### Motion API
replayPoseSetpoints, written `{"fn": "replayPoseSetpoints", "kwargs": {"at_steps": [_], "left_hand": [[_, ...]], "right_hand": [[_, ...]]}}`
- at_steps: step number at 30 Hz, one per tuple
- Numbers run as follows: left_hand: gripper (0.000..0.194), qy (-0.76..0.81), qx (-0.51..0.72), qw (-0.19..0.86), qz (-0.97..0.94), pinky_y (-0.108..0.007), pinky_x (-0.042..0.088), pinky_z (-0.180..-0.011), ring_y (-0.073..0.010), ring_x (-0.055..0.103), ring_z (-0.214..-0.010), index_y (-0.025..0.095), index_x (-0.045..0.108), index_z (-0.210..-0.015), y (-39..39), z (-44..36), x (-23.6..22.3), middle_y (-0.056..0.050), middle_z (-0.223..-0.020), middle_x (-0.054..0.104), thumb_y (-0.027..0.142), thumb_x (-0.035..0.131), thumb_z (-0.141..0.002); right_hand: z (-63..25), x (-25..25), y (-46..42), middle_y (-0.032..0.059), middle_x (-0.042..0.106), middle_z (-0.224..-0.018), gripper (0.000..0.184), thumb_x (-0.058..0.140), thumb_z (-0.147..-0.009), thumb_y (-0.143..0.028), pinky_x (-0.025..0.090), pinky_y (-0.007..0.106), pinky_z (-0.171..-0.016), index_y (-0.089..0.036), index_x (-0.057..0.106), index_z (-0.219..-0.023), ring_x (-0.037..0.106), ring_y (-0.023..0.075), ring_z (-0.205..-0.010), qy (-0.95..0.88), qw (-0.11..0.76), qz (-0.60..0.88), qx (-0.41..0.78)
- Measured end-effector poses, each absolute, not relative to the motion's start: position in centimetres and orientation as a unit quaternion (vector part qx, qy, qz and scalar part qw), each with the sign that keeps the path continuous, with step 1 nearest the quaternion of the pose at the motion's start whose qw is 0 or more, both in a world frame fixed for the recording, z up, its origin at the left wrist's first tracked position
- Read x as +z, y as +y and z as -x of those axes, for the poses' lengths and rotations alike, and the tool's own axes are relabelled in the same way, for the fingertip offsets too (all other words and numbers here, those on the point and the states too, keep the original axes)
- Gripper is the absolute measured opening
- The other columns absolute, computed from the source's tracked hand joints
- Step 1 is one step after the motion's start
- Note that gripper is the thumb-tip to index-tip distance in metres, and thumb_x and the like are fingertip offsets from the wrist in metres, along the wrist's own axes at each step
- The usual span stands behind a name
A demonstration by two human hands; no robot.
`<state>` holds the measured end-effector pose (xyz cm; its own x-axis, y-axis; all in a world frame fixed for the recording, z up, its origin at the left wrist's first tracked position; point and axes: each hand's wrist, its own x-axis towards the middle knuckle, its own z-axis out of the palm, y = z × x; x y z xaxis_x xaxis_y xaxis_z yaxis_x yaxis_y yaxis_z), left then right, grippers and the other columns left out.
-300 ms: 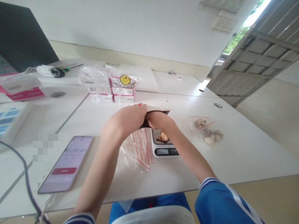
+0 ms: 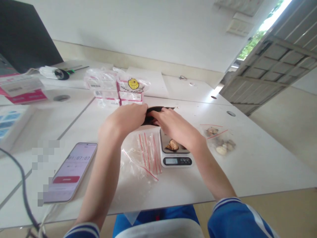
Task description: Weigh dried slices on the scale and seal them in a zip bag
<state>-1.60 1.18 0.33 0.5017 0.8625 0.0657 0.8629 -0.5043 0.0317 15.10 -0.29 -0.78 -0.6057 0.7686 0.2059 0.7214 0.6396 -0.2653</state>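
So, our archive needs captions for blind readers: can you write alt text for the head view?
Two bare hands, left hand and right hand, pinch a dark flat pouch above a small white digital scale bearing a brown lump. Clear red-striped zip bags and a smartphone lie on the white table.

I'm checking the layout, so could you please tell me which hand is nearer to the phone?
Left. The left hand is up and right of the phone; the right hand lies farther right, above the scale.
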Motion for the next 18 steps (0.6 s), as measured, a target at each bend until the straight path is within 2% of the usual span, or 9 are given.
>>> {"fn": "replayPoseSetpoints", "kwargs": {"at_steps": [3, 6, 8, 10, 13, 16, 18], "left_hand": [[0.039, -0.510, 0.002, 0.054, 0.858, -0.034, 0.046, -0.082, -0.0222, 0.065, -0.089, 0.010, 0.061, -0.105, 1.8, 2.2, 0.2, -0.014, -0.102, 0.069, 0.009, 0.028, -0.086], [0.038, -0.525, -0.047, 0.058, 0.848, -0.036, 0.045, -0.088, -0.0228, 0.063, -0.099, 0.013, 0.061, -0.108, 3.1, 3.1, -0.2, -0.008, -0.103, 0.068, 0.015, 0.029, -0.087], [0.039, -0.537, -0.080, 0.042, 0.839, -0.037, 0.044, -0.091, -0.0229, 0.063, -0.102, 0.014, 0.059, -0.112, 4.1, 3.5, -0.5, -0.007, -0.107, 0.066, 0.021, 0.029, -0.088], [0.041, -0.545, -0.095, 0.032, 0.832, -0.039, 0.043, -0.093, -0.0250, 0.062, -0.105, 0.012, 0.058, -0.114, 4.8, 3.7, -0.5, -0.010, -0.114, 0.065, 0.024, 0.029, -0.089], [0.041, -0.570, -0.116, 0.019, 0.813, -0.041, 0.042, -0.094, -0.0275, 0.060, -0.107, 0.010, 0.059, -0.115, 4.9, 3.6, 0.2, -0.014, -0.118, 0.064, 0.026, 0.032, -0.089], [0.040, -0.582, -0.227, -0.003, 0.781, -0.035, 0.044, -0.092, -0.0209, 0.061, -0.099, 0.013, 0.056, -0.121, 4.2, 3.2, 1.1, -0.012, -0.117, 0.065, 0.030, 0.037, -0.090], [0.038, -0.558, -0.305, -0.001, 0.772, -0.030, 0.044, -0.091, -0.0159, 0.060, -0.095, 0.015, 0.055, -0.121, 3.8, 3.2, 1.6, -0.009, -0.118, 0.063, 0.032, 0.038, -0.091]], "right_hand": [[-16.8, -0.5, -1.8, 0.0089, 0.063, -0.114, 0.028, 0.040, -0.092, -0.005, 0.046, 0.035, -0.092, -0.018, 0.050, -0.115, 0.059, 0.0205, -0.109, -0.888, 0.230, 0.390, 0.083], [-19.0, -1.7, -2.8, 0.0063, 0.061, -0.113, 0.020, 0.034, -0.097, -0.012, 0.048, 0.030, -0.088, -0.021, 0.043, -0.112, 0.060, 0.0151, -0.109, -0.840, 0.341, 0.388, 0.169], [-20.4, -3.3, -2.7, 0.0055, 0.062, -0.108, 0.015, 0.038, -0.097, -0.016, 0.049, 0.029, -0.083, -0.022, 0.046, -0.108, 0.062, 0.0147, -0.104, -0.811, 0.358, 0.411, 0.212], [-21.4, -5.2, -2.0, 0.0048, 0.064, -0.100, 0.010, 0.048, -0.093, -0.016, 0.049, 0.029, -0.081, -0.021, 0.053, -0.100, 0.062, 0.0158, -0.096, -0.807, 0.330, 0.443, 0.210], [-21.7, -7.7, -0.3, 0.0051, 0.063, -0.090, 0.008, 0.056, -0.088, -0.011, 0.047, 0.033, -0.082, -0.018, 0.060, -0.086, 0.059, 0.0188, -0.090, -0.834, 0.251, 0.475, 0.131], [-21.3, -9.3, 0.9, 0.0075, 0.063, -0.092, 0.012, 0.053, -0.088, -0.009, 0.044, 0.036, -0.085, -0.017, 0.062, -0.088, 0.057, 0.0211, -0.091, -0.853, 0.178, 0.489, 0.049], [-21.1, -9.7, 1.2, 0.0083, 0.064, -0.095, 0.016, 0.053, -0.086, -0.004, 0.043, 0.035, -0.087, -0.016, 0.063, -0.090, 0.057, 0.0210, -0.094, -0.862, 0.137, 0.486, 0.037]]}}
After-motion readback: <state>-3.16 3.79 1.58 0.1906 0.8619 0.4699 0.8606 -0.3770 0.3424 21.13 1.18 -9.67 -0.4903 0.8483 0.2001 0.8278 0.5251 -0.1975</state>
